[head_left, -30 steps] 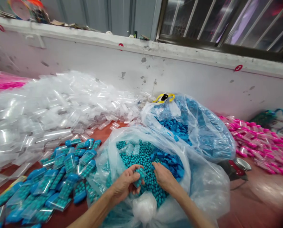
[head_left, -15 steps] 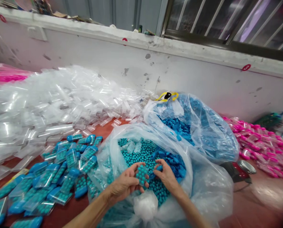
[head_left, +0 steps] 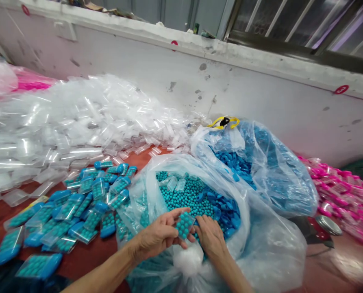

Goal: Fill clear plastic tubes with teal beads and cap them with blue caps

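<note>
My left hand [head_left: 159, 235] pinches a small clear case filled with teal balls [head_left: 184, 224], held over the open plastic bag of loose teal balls [head_left: 187, 194]. My right hand [head_left: 211, 237] is just right of the case, palm down, fingers dug into the balls and blue caps [head_left: 227, 209] inside that bag. Its fingertips are partly buried, so what they grip is hidden. A white knotted wad of plastic [head_left: 187, 262] lies just below both hands.
Filled teal cases with blue caps [head_left: 74, 207] lie heaped to the left on the red table. Behind them spreads a big pile of empty clear cases [head_left: 71, 122]. A second bag of blue caps [head_left: 254, 162] stands at the back right, pink filled cases [head_left: 342, 195] at far right.
My left hand has raised the filled case and turned it flat toward me. My right hand dropped back into the balls. The camera has shifted right and down.
</note>
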{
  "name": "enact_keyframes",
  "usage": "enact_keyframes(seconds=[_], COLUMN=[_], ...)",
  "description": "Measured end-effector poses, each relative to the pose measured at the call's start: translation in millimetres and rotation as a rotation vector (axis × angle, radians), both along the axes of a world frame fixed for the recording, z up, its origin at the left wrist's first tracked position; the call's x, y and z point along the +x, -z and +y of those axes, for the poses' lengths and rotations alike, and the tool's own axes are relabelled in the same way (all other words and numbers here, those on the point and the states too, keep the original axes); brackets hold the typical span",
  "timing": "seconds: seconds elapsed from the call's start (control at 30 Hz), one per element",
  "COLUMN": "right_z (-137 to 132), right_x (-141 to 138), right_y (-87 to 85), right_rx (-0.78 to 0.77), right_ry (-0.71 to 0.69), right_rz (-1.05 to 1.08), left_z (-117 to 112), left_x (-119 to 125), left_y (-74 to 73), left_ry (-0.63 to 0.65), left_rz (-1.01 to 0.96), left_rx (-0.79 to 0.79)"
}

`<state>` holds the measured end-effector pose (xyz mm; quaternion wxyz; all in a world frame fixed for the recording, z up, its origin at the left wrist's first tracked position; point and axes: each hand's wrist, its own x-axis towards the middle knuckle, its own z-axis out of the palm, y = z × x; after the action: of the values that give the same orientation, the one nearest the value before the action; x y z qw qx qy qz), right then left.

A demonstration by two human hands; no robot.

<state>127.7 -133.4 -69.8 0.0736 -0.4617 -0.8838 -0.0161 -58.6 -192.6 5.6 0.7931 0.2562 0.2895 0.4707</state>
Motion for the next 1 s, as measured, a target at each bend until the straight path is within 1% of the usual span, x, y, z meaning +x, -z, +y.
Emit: enact_keyframes(seconds=[0.1, 0.23, 0.6, 0.77, 0.87, 1.0], right_z=[0.9, 1.7, 1.3, 1.0, 0.6, 0.4], right_x=[1.1, 1.8, 2.0, 2.5, 2.1, 2.2], right_y=[7.2, 9.7, 9.0, 11.3, 11.7, 9.1], right_rx=[0.034, 0.079, 0.063, 0.086, 0.060, -0.039], right_ry=[-0.018, -0.040, -0.057, -0.049, -0.047, -0.019], right_rz=[0.085, 0.153, 0.181, 0.195, 0.200, 0.247], left_z=[-0.7, -0.4, -2.7, -3.9, -4.5, -4.8], left_x=[1.5, 4.2, 2.2, 2.4, 2.3, 2.5], left_y=[1.5, 2.2, -1.0, -2.5, -2.4, -2.2], left_ry=[-0.011, -0.013, -0.001, 0.004, -0.002, -0.013], left_rz=[-0.010, -0.014, 0.010, 0.031, 0.031, 0.034], left_rx=[0.011, 0.014, 0.030, 0.036, 0.033, 0.028])
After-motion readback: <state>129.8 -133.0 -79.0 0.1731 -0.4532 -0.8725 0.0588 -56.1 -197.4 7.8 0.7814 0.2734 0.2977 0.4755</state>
